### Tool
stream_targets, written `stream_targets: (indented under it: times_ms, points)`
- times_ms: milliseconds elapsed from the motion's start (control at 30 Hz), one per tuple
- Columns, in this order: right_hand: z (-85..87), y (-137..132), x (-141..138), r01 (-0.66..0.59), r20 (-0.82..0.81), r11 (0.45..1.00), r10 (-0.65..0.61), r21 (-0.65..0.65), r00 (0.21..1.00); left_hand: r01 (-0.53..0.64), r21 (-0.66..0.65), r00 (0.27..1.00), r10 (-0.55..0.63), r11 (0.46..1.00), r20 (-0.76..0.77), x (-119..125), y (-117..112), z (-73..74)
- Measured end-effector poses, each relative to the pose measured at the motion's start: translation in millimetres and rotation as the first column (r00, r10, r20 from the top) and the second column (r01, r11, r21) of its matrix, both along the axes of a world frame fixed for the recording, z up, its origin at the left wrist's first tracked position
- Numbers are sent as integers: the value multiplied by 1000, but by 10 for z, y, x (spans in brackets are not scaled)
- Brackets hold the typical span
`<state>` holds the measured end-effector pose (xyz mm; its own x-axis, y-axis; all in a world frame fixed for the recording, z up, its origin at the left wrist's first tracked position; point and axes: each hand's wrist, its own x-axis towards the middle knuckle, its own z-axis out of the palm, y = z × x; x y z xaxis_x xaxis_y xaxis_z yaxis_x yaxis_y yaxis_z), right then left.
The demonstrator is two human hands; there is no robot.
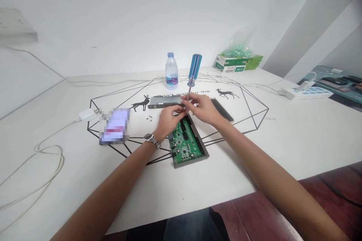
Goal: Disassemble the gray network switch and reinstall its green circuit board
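A screwdriver (195,68) with a clear blue handle stands nearly upright, tip down, over the far end of a green circuit board (186,145) seated in a grey metal case (207,154). My right hand (203,108) is closed, with thumb and fingers around the screwdriver's shaft. My left hand (169,120), a watch on its wrist, rests at the board's far left edge. Its thumb and forefinger are pinched close to the screwdriver's tip, and what they hold is hidden. Several small dark screws (149,118) lie left of that hand. A flat metal cover (164,101) lies behind the hands.
A water bottle (171,72) stands behind the cover. A dark phone (223,111) lies right of my right hand; a lit, blurred-out phone (115,126) with a charger (88,114) is at left. Green boxes (232,62) and a power strip (308,91) are at right. Cables (52,150) cross the left side.
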<state>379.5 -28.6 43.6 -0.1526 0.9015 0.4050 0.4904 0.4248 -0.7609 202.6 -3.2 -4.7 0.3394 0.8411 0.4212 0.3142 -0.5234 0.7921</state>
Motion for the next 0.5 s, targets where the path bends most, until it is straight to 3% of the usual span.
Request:
stream_targets:
  times_ms: [267, 500]
  points:
    - [4, 10, -43, 0, -109, 1000, -3, -31, 994, -41, 41, 999, 41, 998, 5, 15, -7, -20]
    - [-2, 10, -14, -8, -91, 1000, 6, -23, 996, -37, 26, 999, 37, 999, 21, 31, -25, 30]
